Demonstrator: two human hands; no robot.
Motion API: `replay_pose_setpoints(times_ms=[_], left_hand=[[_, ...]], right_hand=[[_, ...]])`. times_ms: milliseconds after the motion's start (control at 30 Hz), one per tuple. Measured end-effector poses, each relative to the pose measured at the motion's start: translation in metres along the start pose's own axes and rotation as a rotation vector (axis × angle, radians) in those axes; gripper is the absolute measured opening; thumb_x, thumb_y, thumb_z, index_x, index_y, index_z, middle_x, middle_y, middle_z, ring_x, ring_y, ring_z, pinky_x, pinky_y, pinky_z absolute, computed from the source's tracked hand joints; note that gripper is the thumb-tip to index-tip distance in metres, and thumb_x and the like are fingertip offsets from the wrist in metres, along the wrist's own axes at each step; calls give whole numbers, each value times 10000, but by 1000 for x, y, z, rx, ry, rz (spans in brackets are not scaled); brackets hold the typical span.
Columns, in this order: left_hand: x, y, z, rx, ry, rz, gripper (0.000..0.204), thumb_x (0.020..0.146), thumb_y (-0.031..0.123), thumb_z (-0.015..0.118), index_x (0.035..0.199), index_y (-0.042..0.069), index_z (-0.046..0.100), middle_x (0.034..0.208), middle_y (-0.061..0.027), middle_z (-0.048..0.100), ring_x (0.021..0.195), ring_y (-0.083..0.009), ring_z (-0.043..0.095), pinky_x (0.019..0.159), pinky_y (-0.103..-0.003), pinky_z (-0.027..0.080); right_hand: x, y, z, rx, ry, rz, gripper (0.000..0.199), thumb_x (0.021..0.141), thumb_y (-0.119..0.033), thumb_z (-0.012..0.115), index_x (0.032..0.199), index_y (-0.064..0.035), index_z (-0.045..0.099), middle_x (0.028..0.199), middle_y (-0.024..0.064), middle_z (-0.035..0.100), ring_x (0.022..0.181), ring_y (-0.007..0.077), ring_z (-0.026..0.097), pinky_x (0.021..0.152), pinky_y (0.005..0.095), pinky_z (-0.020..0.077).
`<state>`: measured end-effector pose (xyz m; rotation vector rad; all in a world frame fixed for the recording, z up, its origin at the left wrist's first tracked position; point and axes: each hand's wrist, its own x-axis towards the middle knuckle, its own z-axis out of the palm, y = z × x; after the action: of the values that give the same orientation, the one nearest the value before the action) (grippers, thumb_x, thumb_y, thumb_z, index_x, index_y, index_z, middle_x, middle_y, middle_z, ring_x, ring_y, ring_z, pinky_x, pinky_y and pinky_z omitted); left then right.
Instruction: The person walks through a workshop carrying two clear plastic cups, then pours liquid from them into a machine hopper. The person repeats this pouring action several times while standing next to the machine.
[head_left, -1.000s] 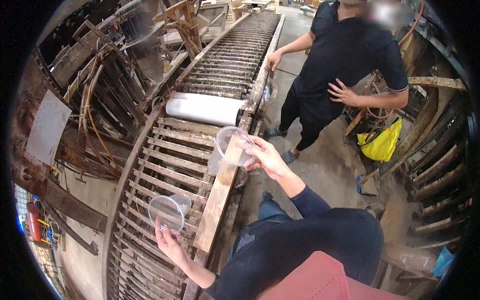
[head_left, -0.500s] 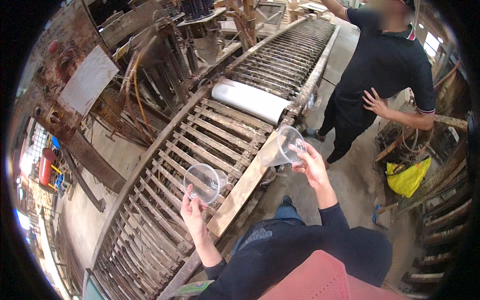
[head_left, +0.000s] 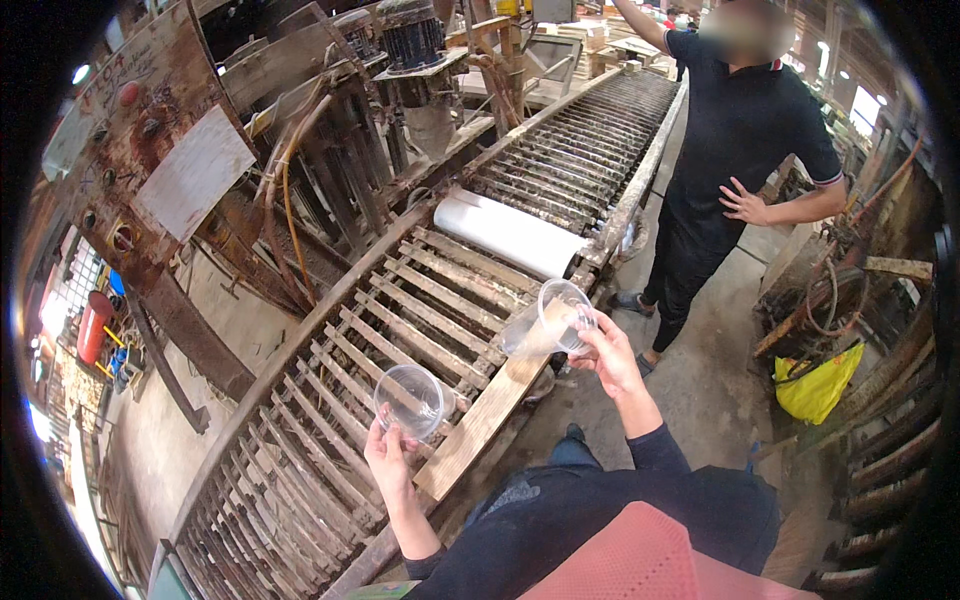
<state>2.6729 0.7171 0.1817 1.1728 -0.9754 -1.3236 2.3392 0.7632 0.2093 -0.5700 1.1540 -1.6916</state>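
Observation:
A clear plastic cup (head_left: 409, 400) is held by its rim in my left hand (head_left: 392, 455), its open mouth tilted up toward me. My right hand (head_left: 612, 358) grips another clear plastic cup (head_left: 540, 322) near the rim, and this one lies on its side with its base pointing left. Both cups are see-through and nothing shows inside them. They are held apart, above a wooden plank (head_left: 488, 415) along the near edge of a slatted conveyor (head_left: 385, 330). Fingers and thumb close on each rim.
A white roller (head_left: 510, 234) crosses the conveyor. Rusty machinery with a pale sheet (head_left: 195, 172) stands at left. Across to the right, a person in a dark shirt (head_left: 745, 140) stands beside the conveyor, one arm raised. A yellow bag (head_left: 818, 385) hangs near the right-hand slats.
My view has shifted slightly, so the scene sits lower. My right hand has drawn its cup a little left. Both cups stay in my hands.

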Motion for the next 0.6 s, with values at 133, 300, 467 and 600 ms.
replay_pose_setpoints(times_ms=[133,300,467,600], left_hand=[[10,0,17,24,-81,3,342,882,142,522,1205,30,506,638,18,546,526,-51,490,509,-178,379],[26,-4,47,37,-214,-48,347,876,108,497,1204,-5,494,678,16,542,538,-62,499,522,-194,403],[34,-6,89,18,-353,-80,354,880,83,494,1221,-7,462,594,15,533,493,-44,477,496,-179,393],[21,-6,127,139,-392,-21,349,881,95,491,1213,-9,472,627,13,539,511,-53,488,506,-184,394]], right_hand=[[-2,-6,-10,1,40,7,392,844,-78,499,1226,-42,417,1087,93,599,656,152,640,582,281,556],[-13,-14,-33,33,128,-33,413,847,-71,493,1246,-35,391,1163,115,565,658,162,642,598,290,556],[-37,-20,-69,51,227,-29,439,849,-62,486,1269,-37,361,1186,120,552,685,172,646,602,292,555],[-48,-34,-104,69,276,-69,423,852,-65,483,1259,-38,371,1184,109,555,672,181,639,594,299,554]])
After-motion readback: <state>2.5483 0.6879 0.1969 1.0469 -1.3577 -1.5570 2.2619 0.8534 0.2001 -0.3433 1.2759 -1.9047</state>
